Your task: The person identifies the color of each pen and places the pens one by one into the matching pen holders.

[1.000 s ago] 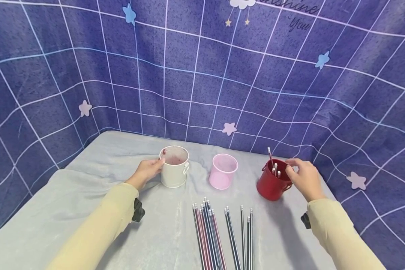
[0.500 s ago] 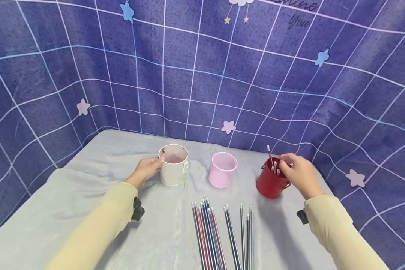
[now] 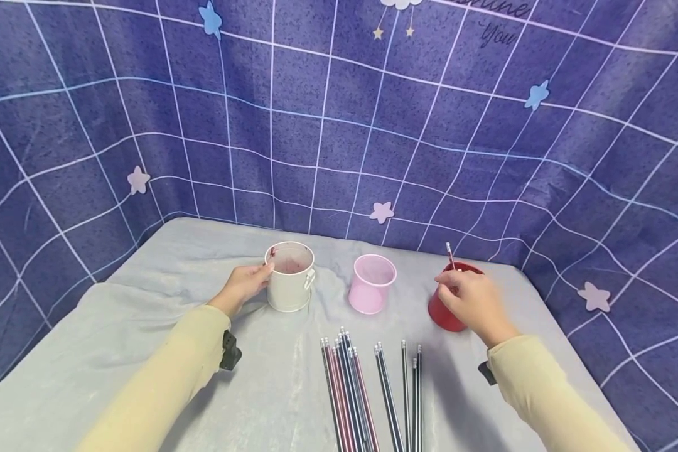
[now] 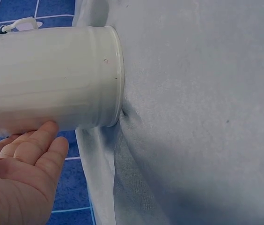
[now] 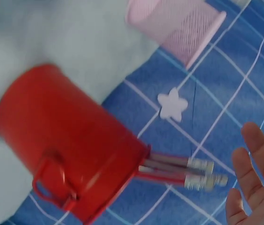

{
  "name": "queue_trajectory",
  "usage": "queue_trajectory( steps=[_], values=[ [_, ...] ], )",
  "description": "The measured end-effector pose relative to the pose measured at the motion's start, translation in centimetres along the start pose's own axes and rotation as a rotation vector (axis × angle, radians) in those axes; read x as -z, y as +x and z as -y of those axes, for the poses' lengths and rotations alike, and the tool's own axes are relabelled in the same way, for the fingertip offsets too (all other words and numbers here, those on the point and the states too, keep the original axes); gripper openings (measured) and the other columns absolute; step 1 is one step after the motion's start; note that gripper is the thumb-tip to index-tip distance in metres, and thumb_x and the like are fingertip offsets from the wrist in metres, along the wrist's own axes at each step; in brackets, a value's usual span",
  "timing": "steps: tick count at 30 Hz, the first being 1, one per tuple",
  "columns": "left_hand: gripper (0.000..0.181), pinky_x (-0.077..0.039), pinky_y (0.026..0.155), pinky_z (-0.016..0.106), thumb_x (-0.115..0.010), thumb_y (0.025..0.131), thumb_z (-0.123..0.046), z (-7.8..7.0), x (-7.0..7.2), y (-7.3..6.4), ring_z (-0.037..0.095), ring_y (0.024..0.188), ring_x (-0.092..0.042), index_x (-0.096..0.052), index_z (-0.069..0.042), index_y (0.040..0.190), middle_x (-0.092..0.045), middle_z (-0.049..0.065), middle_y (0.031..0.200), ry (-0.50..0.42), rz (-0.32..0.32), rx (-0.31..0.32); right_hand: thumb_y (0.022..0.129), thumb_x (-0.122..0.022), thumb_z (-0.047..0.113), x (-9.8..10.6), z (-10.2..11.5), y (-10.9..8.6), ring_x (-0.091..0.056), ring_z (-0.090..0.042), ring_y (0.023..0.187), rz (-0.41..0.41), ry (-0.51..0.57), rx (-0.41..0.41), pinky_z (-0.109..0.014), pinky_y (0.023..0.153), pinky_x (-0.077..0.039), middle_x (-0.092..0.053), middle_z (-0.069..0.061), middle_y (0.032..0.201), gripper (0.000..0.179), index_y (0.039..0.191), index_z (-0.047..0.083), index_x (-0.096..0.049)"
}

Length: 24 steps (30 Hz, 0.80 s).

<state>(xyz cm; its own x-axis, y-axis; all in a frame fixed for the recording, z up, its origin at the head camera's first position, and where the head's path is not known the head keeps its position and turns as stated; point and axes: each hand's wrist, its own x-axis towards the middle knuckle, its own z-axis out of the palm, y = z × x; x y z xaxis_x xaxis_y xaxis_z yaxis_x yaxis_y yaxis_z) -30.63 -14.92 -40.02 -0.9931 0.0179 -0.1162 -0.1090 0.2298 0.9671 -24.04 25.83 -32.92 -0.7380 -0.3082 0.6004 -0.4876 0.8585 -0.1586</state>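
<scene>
My left hand (image 3: 243,285) rests against the left side of a white metal bucket (image 3: 290,292), thumb by the rim. In the left wrist view, loosely extended fingers (image 4: 38,145) touch the wall of the bucket (image 4: 52,70). On the right, my right hand (image 3: 474,300) hovers over a red bucket (image 3: 442,312) and partly hides it. Several pencils (image 5: 169,168) stand in the red bucket, eraser ends up. In the right wrist view, the fingers (image 5: 253,173) are spread apart from the pencil ends, with nothing held.
A pink cup (image 3: 369,295) stands between the two buckets. Several dark and red pencils (image 3: 350,395) lie in loose groups on the grey cloth (image 3: 271,389) in front. A blue grid-patterned curtain (image 3: 316,125) hangs behind and along the sides.
My right hand has moved left from the red bucket's right rim to above its opening, covering most of the pencils there. The left hand stays at the white bucket.
</scene>
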Motion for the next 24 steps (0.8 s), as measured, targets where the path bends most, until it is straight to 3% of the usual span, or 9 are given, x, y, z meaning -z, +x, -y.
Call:
queue_trajectory(
  steps=[11,16,24],
  values=[
    [0.054,-0.035,0.109,0.043,-0.043,0.103,-0.028,0.1,0.1,-0.1,0.038,0.129,-0.042,-0.040,0.016,0.134,-0.038,0.029,0.142,0.006,0.000,0.010,0.077,-0.064,0.006,-3.6,2.7,-1.0,-0.063,-0.018,0.064,0.069,0.019,0.145,-0.035,0.060,-0.052,-0.069,0.002,0.072,0.012,0.084,0.010,-0.073],
    [0.052,-0.036,0.109,0.042,-0.044,0.103,-0.025,0.1,0.0,0.0,0.038,0.129,-0.042,-0.041,0.017,0.132,-0.039,0.029,0.141,-0.025,-0.006,-0.005,0.077,-0.065,0.007,-4.8,3.7,-1.5,-0.064,-0.019,0.072,0.137,-0.007,0.144,-0.035,0.066,-0.052,-0.069,0.005,0.074,0.012,0.085,0.013,-0.073],
    [0.052,-0.036,0.109,0.042,-0.045,0.103,-0.026,0.1,0.0,0.0,0.038,0.128,-0.043,-0.042,0.017,0.132,-0.040,0.029,0.140,-0.017,-0.016,-0.002,0.077,-0.065,0.011,-6.6,5.1,-2.3,-0.063,-0.016,0.074,0.227,0.002,0.159,-0.034,0.066,-0.051,-0.068,0.009,0.074,0.012,0.086,0.014,-0.072]
  ],
)
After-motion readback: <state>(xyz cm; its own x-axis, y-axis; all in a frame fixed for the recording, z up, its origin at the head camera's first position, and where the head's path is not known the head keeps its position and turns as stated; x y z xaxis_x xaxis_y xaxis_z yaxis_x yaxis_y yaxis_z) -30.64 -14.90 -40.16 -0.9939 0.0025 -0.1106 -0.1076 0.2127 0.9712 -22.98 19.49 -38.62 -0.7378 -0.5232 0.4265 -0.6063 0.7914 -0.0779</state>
